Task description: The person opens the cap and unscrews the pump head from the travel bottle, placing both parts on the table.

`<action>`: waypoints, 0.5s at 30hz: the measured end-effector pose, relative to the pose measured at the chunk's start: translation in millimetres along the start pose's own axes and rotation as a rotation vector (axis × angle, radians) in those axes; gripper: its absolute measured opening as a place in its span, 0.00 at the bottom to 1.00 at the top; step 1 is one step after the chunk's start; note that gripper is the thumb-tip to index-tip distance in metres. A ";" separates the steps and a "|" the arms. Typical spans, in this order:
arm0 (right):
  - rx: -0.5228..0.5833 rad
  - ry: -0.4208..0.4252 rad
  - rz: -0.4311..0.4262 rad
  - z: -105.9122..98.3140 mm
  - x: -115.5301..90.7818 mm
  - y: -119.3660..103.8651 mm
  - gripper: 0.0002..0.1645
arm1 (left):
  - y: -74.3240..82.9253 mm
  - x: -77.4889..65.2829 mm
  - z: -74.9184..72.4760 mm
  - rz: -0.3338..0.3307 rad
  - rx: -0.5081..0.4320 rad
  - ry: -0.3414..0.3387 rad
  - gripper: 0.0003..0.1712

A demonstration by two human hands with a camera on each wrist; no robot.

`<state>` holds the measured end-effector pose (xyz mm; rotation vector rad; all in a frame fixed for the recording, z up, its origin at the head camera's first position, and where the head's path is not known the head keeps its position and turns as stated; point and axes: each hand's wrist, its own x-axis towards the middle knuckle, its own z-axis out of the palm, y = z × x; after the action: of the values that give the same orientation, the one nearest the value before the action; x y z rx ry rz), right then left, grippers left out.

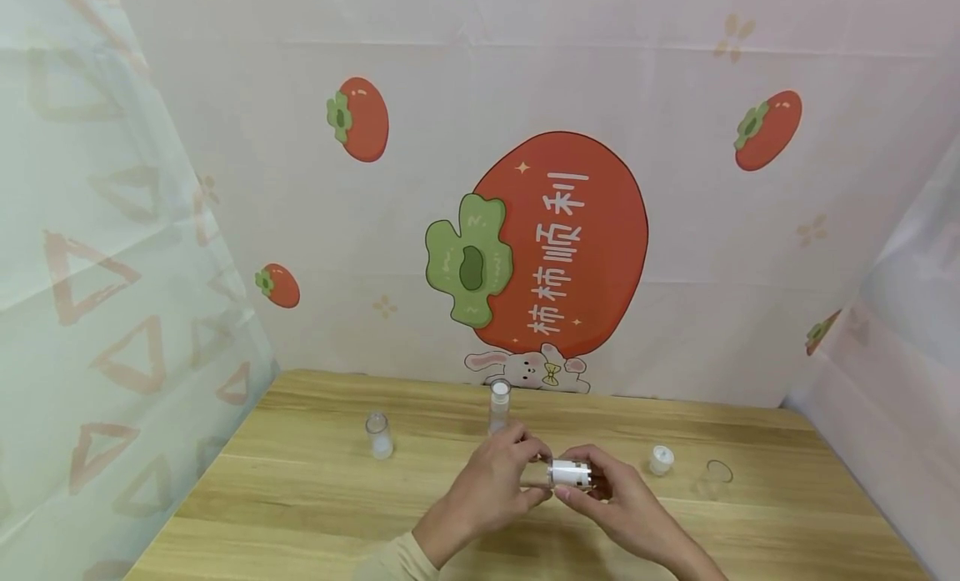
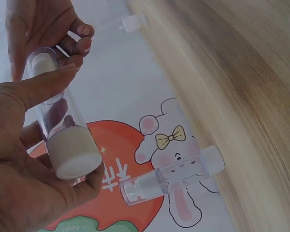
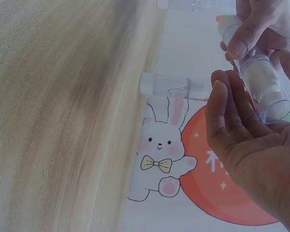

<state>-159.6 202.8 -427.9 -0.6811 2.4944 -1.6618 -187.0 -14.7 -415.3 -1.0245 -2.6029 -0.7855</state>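
Observation:
Both hands hold a clear pump bottle [image 1: 572, 473] lying sideways above the table; it has a white base, and a white pump shows inside its clear cap. My left hand [image 1: 491, 481] grips the body near the white base [image 2: 74, 153], the thumb lying across the clear wall. At the other end my right hand [image 1: 618, 502] has its thumb and fingers about the clear cap [image 3: 275, 112]. How firmly the right fingers press is hard to tell. Just beyond the left hand stands another pump bottle [image 1: 499, 404], upright, with a white base and clear cap.
A clear container [image 1: 379, 437], whitish at the bottom, stands on the wooden table [image 1: 300, 498] to the left. To the right are a small white part [image 1: 661, 460] and a transparent round piece [image 1: 718, 473]. Behind the table hangs a printed cloth [image 1: 675, 331].

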 end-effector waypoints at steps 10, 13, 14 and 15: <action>0.140 -0.014 0.079 1.3 0.6 3.3 0.18 | 2.9 -0.2 3.6 0.047 0.034 -0.017 0.17; 0.160 -0.009 0.090 0.9 0.4 3.1 0.19 | 2.5 0.7 5.1 0.070 0.011 -0.040 0.16; 0.164 -0.007 0.091 0.7 0.2 2.9 0.19 | 2.4 0.7 5.2 0.079 0.011 -0.048 0.16; 0.165 -0.006 0.090 0.5 0.1 2.9 0.19 | 2.2 0.7 5.3 0.085 0.010 -0.055 0.15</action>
<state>-160.4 203.3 -430.6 -0.5470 2.3128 -1.8042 -186.1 -9.9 -418.5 -1.1614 -2.5864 -0.7331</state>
